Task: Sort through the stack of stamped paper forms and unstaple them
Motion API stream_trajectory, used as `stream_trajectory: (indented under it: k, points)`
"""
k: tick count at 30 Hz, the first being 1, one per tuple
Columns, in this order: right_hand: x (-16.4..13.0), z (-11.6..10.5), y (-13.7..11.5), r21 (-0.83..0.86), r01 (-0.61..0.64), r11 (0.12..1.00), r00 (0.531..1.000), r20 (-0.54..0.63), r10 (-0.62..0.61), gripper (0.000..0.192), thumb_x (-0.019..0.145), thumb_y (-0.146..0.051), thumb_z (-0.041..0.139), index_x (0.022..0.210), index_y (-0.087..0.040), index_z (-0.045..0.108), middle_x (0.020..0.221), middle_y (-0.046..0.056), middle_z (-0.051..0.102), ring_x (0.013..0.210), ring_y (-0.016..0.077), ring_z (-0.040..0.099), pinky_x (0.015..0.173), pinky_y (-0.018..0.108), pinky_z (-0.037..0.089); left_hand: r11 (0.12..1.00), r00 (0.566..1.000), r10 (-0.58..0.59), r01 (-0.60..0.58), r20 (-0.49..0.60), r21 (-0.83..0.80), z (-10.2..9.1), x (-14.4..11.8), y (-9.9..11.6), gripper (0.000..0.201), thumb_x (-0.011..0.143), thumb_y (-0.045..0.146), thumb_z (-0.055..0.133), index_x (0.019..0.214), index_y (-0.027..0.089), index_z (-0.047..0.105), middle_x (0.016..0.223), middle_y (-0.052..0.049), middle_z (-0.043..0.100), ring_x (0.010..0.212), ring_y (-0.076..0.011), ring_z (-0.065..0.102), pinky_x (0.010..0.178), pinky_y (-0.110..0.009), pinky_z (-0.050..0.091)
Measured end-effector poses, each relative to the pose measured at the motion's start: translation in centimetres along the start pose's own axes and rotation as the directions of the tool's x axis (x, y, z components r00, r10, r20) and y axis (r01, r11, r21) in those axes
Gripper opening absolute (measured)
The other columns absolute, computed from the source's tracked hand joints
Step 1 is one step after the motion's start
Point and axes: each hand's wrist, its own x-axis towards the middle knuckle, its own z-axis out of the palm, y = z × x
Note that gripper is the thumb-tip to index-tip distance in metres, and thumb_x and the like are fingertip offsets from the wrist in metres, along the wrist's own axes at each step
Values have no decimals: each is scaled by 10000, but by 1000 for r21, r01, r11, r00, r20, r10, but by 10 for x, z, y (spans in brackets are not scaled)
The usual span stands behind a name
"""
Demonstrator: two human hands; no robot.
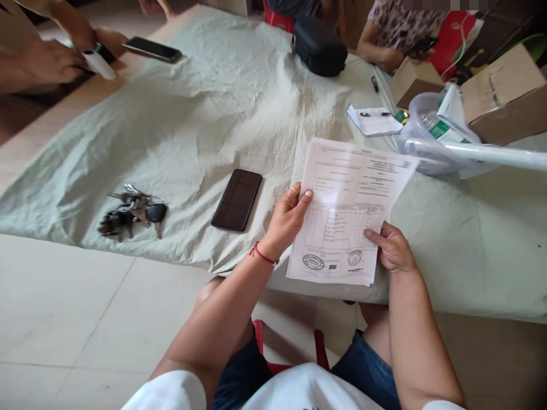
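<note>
I hold a thin stack of printed paper sheets (346, 210) with stamps at the bottom, above the near edge of a pale green cloth (205, 114). My left hand (287, 219) grips the stack's left edge, thumb on top. My right hand (392, 247) pinches its lower right edge. A red thread bracelet circles my left wrist. A black phone (237, 199) lies face up on the cloth just left of my left hand. Further left lies a bunch of keys (132, 213).
Another person's hands (55, 54) at far left hold a small white item beside a second phone (152, 49). A black pouch (319, 45), notepad with pen (375, 119), clear plastic tub (436, 136), white tube (491, 155) and cardboard boxes (506, 94) crowd the far right. A seated person (397, 28) holds a phone.
</note>
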Motion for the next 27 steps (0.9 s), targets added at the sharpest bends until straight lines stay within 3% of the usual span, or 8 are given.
stream_trajectory:
  k: [4, 8, 11, 13, 16, 18, 24, 27]
  points:
    - [-3, 12, -19, 39, 195, 980, 967, -177, -185, 510, 641, -497, 1118, 1038, -254, 910, 1175, 78, 917, 1138, 348, 860, 1198, 662, 637, 1000, 978, 20, -18, 207, -12, 3, 2, 15, 570, 969, 641, 906, 1321, 227, 734, 1336, -118, 839, 1252, -326, 794, 1085, -471, 642]
    - [-5, 17, -55, -12, 516, 856, 811, -314, -493, 403, 686, -419, 1090, 998, -252, 896, 1154, 63, 907, 1197, 323, 847, 1274, 633, 588, 995, 938, 26, -56, 345, 79, 1, 4, 26, 546, 903, 617, 975, 1204, 189, 820, 1259, -129, 873, 1239, -349, 811, 1086, -491, 652]
    - [-11, 14, -70, -90, 619, 780, 723, -320, -611, 412, 714, -434, 1066, 1040, -267, 879, 1195, 54, 894, 1281, 327, 822, 1316, 621, 553, 987, 917, 78, -125, 390, 97, -4, 6, 31, 501, 895, 620, 971, 1135, 195, 856, 1178, -105, 883, 1155, -327, 823, 1052, -487, 661]
    - [-17, 10, -68, -184, 566, 804, 741, -314, -594, 485, 716, -488, 1058, 1109, -276, 869, 1229, 63, 890, 1310, 337, 809, 1314, 617, 557, 974, 925, 122, -181, 360, 134, -9, 8, 33, 471, 884, 593, 977, 1110, 197, 858, 1134, -91, 875, 1109, -309, 811, 1028, -473, 655]
    - [-25, 5, -56, -361, 405, 840, 846, -200, -494, 553, 746, -580, 1019, 1176, -270, 861, 1239, 109, 891, 1282, 365, 816, 1261, 603, 604, 935, 939, 158, -241, 304, 259, -16, 12, 34, 441, 845, 524, 994, 1086, 185, 846, 1080, -82, 847, 1041, -281, 772, 988, -443, 628]
    - [-30, 5, -50, -401, 368, 839, 888, -116, -445, 543, 799, -620, 968, 1213, -284, 861, 1273, 112, 888, 1295, 369, 814, 1252, 592, 610, 905, 937, 136, -250, 323, 344, -19, 13, 34, 443, 822, 498, 994, 1094, 184, 839, 1050, -75, 826, 994, -264, 744, 955, -424, 610]
    - [-36, 7, -47, -446, 325, 834, 908, -98, -407, 463, 817, -633, 952, 1118, -291, 869, 1258, 103, 882, 1453, 387, 736, 1384, 611, 474, 862, 888, 69, -283, 455, 421, -18, 7, 32, 454, 870, 550, 934, 1121, 190, 818, 1066, -98, 798, 949, -264, 723, 848, -397, 600]
    - [-30, 6, -46, -464, 297, 834, 912, -121, -392, 576, 792, -652, 965, 1234, -299, 851, 1385, 108, 852, 1526, 380, 692, 1418, 619, 424, 834, 867, 76, -326, 492, 445, -15, 5, 28, 385, 916, 552, 876, 1001, 185, 796, 1005, -95, 810, 933, -268, 744, 837, -388, 612]
